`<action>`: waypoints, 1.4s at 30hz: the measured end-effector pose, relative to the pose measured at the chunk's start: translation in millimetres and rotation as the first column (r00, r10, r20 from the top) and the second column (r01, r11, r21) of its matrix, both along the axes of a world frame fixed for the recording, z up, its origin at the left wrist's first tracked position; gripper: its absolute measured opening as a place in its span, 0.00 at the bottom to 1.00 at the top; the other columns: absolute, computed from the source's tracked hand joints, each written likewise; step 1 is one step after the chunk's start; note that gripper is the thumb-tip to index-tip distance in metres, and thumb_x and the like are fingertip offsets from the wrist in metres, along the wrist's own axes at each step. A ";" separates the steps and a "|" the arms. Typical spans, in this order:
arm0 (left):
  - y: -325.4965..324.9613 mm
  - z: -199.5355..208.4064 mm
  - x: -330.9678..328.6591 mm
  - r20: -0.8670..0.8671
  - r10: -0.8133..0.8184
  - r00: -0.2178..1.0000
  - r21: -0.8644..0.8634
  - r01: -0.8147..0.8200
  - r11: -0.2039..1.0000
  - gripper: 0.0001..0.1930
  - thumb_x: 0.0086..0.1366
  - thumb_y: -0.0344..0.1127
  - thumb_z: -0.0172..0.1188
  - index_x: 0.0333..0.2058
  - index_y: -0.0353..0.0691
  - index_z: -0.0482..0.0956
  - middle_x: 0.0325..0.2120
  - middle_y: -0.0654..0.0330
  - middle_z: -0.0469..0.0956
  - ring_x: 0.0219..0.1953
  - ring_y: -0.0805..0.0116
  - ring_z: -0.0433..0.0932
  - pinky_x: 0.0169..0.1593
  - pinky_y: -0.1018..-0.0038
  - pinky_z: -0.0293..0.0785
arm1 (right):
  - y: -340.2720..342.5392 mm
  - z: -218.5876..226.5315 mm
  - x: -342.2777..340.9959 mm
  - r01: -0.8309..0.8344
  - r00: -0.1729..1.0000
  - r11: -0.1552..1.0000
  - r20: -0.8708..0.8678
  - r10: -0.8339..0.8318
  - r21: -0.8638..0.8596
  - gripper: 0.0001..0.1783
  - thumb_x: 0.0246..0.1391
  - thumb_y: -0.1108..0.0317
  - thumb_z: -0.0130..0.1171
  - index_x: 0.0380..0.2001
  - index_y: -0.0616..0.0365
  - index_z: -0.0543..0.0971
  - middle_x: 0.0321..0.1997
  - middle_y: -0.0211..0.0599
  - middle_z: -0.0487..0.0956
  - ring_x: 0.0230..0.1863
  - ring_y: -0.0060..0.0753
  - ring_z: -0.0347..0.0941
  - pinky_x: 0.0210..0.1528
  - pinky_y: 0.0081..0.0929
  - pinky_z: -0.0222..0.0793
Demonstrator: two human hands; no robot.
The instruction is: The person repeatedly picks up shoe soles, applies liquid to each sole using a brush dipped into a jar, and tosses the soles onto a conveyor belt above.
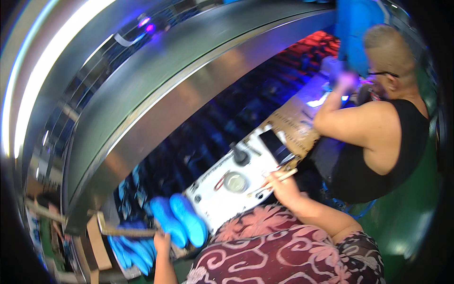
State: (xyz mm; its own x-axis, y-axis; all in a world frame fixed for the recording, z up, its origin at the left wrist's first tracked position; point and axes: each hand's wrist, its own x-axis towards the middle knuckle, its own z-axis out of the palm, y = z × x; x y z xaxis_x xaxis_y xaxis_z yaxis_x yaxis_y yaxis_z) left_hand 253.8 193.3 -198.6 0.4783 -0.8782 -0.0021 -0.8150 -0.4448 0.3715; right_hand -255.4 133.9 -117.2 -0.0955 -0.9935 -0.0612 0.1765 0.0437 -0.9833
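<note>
My left hand (162,242) comes up at the lower middle and grips a pair of bright blue sole-shaped pieces (182,223), held side by side next to a white control panel (222,187). More blue pieces (128,253) lie stacked to its left. My right hand (283,188) rests at the panel's right edge and pinches a thin pale stick (286,176) that points up to the right. The panel carries a round dial (235,181), a black knob (240,156) and a dark screen (275,144).
A large curved steel machine hood (156,94) spans the upper left above a dark conveyor lit blue and red (227,123). Another person in a black sleeveless top (378,151) works at the right beside a brown board (295,125). The floor (411,222) is green.
</note>
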 end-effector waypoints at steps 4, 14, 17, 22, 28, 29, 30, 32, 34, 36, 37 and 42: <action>-9.6 26.5 -19.0 0.001 0.029 1.000 -0.051 -0.029 0.998 0.15 0.54 0.37 0.59 0.37 0.34 0.72 0.29 0.44 0.78 0.33 0.44 0.78 0.39 0.56 0.73 | -1.2 -8.4 -1.1 0.111 0.993 0.993 -0.023 -0.112 -0.043 0.19 0.64 0.63 0.48 0.21 0.61 0.79 0.21 0.31 0.77 0.23 0.18 0.68 0.29 0.18 0.63; 0.4 91.4 -83.0 -0.992 0.040 -0.121 0.063 -0.187 0.980 0.25 0.57 0.42 0.62 0.50 0.37 0.67 0.35 0.57 0.76 0.27 0.69 0.75 0.22 0.78 0.70 | -14.7 12.9 22.9 0.026 0.990 0.999 -0.138 -0.030 -0.032 0.23 0.64 0.57 0.47 0.20 0.62 0.76 0.21 0.34 0.73 0.24 0.21 0.64 0.34 0.20 0.61; -3.0 105.8 -123.0 -0.976 -0.219 -0.003 -0.219 -0.042 0.975 0.23 0.61 0.42 0.60 0.50 0.35 0.67 0.35 0.53 0.77 0.27 0.67 0.77 0.27 0.75 0.74 | -18.1 27.5 29.4 0.005 0.994 0.998 -0.110 -0.012 -0.058 0.23 0.63 0.58 0.47 0.19 0.63 0.77 0.20 0.33 0.73 0.24 0.21 0.65 0.32 0.20 0.60; -19.6 119.4 -182.2 -0.864 -0.330 0.381 -0.369 -0.032 0.929 0.19 0.61 0.30 0.58 0.49 0.32 0.65 0.38 0.53 0.76 0.34 0.66 0.78 0.36 0.70 0.77 | -16.5 68.5 56.8 -0.144 0.970 0.978 -0.216 0.110 -0.149 0.23 0.63 0.58 0.48 0.22 0.63 0.80 0.19 0.31 0.75 0.24 0.18 0.67 0.32 0.18 0.63; -32.5 116.3 -205.7 -0.770 -0.482 0.418 -0.479 0.120 0.870 0.18 0.59 0.26 0.59 0.47 0.29 0.68 0.39 0.54 0.77 0.39 0.68 0.77 0.46 0.72 0.72 | -15.1 78.8 77.9 -0.372 0.868 0.724 -0.494 0.049 -0.581 0.16 0.56 0.68 0.54 0.15 0.58 0.78 0.16 0.32 0.73 0.23 0.34 0.67 0.42 0.32 0.63; -33.0 118.7 -209.2 -0.780 -0.487 0.392 -0.482 0.118 0.868 0.17 0.58 0.26 0.59 0.46 0.29 0.69 0.39 0.54 0.77 0.39 0.69 0.76 0.47 0.73 0.71 | -15.3 78.2 78.6 -0.372 0.867 0.728 -0.495 0.052 -0.575 0.16 0.56 0.68 0.54 0.15 0.58 0.78 0.16 0.32 0.73 0.23 0.34 0.67 0.42 0.32 0.63; -34.4 119.5 -211.9 -0.747 -0.515 0.420 -0.518 0.118 0.847 0.17 0.57 0.25 0.58 0.46 0.29 0.69 0.38 0.55 0.77 0.39 0.70 0.76 0.46 0.73 0.71 | -15.6 77.7 79.3 -0.376 0.859 0.719 -0.510 0.035 -0.584 0.16 0.56 0.68 0.55 0.15 0.58 0.78 0.16 0.33 0.73 0.22 0.35 0.67 0.41 0.32 0.62; -35.4 119.1 -213.9 -0.740 -0.515 0.433 -0.519 0.120 0.846 0.17 0.57 0.25 0.59 0.46 0.29 0.70 0.37 0.56 0.77 0.38 0.71 0.76 0.45 0.74 0.71 | -17.5 73.0 79.6 -0.397 0.836 0.683 -0.549 -0.007 -0.613 0.15 0.55 0.69 0.56 0.14 0.57 0.77 0.16 0.35 0.73 0.21 0.36 0.66 0.37 0.31 0.61; -36.3 118.6 -213.5 -0.731 -0.513 0.449 -0.521 0.118 0.845 0.17 0.56 0.25 0.59 0.45 0.29 0.70 0.36 0.56 0.77 0.37 0.71 0.76 0.44 0.74 0.72 | -18.6 72.1 77.6 -0.440 0.787 0.710 -0.617 0.010 -0.549 0.16 0.56 0.68 0.53 0.15 0.57 0.77 0.17 0.33 0.75 0.23 0.34 0.68 0.44 0.35 0.61; -36.7 117.9 -212.1 -0.702 -0.531 0.475 -0.539 0.135 0.832 0.15 0.55 0.25 0.59 0.42 0.30 0.72 0.33 0.58 0.78 0.34 0.73 0.75 0.41 0.75 0.72 | -19.7 68.5 72.9 -0.405 0.767 0.783 -0.641 0.011 -0.472 0.18 0.58 0.68 0.50 0.16 0.57 0.78 0.18 0.31 0.76 0.25 0.33 0.69 0.52 0.39 0.61; -37.4 117.8 -211.6 -0.704 -0.525 0.478 -0.534 0.131 0.835 0.15 0.55 0.25 0.59 0.42 0.30 0.72 0.33 0.58 0.78 0.34 0.73 0.75 0.41 0.75 0.72 | -19.9 68.8 70.9 -0.383 0.776 0.799 -0.631 0.005 -0.464 0.18 0.59 0.67 0.50 0.16 0.57 0.78 0.18 0.30 0.76 0.25 0.33 0.69 0.53 0.39 0.61; -40.6 110.8 -214.3 -0.503 -0.643 0.577 -0.679 0.196 0.707 0.11 0.53 0.23 0.59 0.36 0.32 0.75 0.28 0.59 0.78 0.30 0.75 0.74 0.36 0.76 0.72 | -20.8 70.2 74.8 -0.358 0.824 0.743 -0.566 -0.035 -0.566 0.15 0.55 0.66 0.56 0.16 0.57 0.78 0.16 0.33 0.73 0.23 0.36 0.67 0.40 0.32 0.62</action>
